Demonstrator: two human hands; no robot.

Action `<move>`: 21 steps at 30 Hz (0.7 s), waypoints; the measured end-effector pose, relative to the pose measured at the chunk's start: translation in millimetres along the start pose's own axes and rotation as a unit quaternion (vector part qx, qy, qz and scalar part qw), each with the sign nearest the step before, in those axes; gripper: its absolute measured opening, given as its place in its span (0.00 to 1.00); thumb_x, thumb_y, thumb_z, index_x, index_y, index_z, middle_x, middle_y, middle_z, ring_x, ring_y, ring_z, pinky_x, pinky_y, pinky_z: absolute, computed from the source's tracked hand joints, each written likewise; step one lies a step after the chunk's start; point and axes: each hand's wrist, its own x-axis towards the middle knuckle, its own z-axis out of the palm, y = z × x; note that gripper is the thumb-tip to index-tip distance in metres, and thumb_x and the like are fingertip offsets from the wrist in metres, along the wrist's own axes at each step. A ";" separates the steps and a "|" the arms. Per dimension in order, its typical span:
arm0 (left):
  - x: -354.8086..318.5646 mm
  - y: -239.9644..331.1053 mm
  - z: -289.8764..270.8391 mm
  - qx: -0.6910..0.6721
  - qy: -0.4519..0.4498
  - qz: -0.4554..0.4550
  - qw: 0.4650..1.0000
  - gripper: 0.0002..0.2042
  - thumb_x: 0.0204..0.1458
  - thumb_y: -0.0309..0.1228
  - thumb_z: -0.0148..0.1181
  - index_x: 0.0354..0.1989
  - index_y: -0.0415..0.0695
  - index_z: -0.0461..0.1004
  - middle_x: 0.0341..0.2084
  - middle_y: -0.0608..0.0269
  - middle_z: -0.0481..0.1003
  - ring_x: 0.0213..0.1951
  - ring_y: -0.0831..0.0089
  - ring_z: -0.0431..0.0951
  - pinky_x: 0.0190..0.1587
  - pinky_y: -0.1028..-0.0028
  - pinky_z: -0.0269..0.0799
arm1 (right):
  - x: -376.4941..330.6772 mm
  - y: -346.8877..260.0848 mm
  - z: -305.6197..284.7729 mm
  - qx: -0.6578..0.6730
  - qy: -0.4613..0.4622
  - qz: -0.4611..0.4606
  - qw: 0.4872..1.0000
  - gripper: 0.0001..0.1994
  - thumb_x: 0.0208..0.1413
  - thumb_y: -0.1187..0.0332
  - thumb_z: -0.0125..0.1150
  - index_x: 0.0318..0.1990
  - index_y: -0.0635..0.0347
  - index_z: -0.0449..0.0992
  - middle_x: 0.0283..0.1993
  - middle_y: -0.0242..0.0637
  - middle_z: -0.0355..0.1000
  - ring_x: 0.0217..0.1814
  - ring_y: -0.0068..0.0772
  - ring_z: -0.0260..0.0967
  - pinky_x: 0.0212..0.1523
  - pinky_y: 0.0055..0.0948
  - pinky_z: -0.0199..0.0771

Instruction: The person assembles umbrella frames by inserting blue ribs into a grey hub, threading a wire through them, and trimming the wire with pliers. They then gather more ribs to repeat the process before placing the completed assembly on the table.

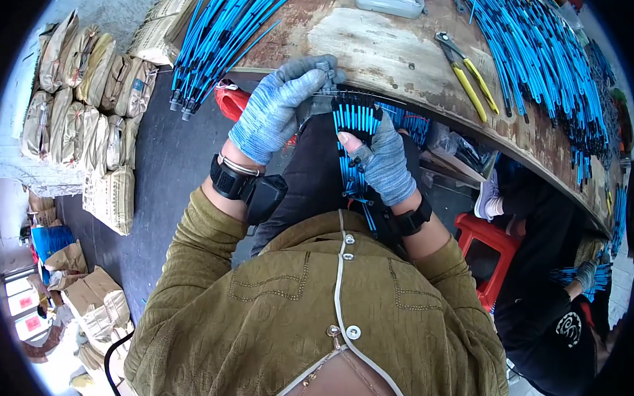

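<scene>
My right hand [388, 162], in a blue-grey knitted glove with a bare thumb tip, is closed round a bundle of short blue tubes with black ends [356, 118]. More of the bundle hangs below that hand, in front of my lap. Left of it, at the table edge, my left hand [275, 106] wears a similar glove. Its fingers are bent together round something grey that I cannot make out. Thin metal wires [383, 96] run from beside the left fingers across the top of the bundle.
On the worn wooden table [364, 42] lie yellow-handled pliers [471, 85], a clear plastic box [390, 1] and a big heap of blue tubes [545, 66]. Another bunch [221, 37] overhangs the left edge. Stacked sacks [90, 92] stand left. A co-worker [545, 276] sits right, near a red stool [479, 259].
</scene>
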 end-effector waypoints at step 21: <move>-8.5 -5.5 17.8 0.236 0.071 0.104 0.964 0.24 0.44 0.24 0.63 0.51 0.37 0.65 0.40 0.62 0.73 0.42 0.78 0.72 0.46 0.79 0.69 | 4.0 -1.1 5.1 -0.046 0.057 0.020 0.997 0.17 0.47 0.68 0.62 0.44 0.61 0.67 0.37 0.34 0.72 0.38 0.25 0.69 0.43 0.26 0.68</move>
